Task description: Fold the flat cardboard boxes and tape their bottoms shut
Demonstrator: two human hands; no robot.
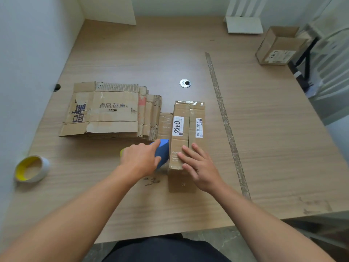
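A small folded cardboard box (186,127) stands on the wooden table (273,140) with its closed flaps facing up and white labels on them. My right hand (198,165) presses flat on the near end of those flaps, fingers straight. My left hand (140,159) grips a blue tape dispenser (163,152) held against the box's left side; a yellow part shows behind the hand. A stack of flat cardboard boxes (111,112) lies to the left of the box.
A roll of tape with a yellow core (32,169) lies near the table's left edge. Another folded box (279,46) stands at the far right corner. A metal cable grommet (185,83) and a long tape strip (224,120) mark the tabletop. White boards lean at the back.
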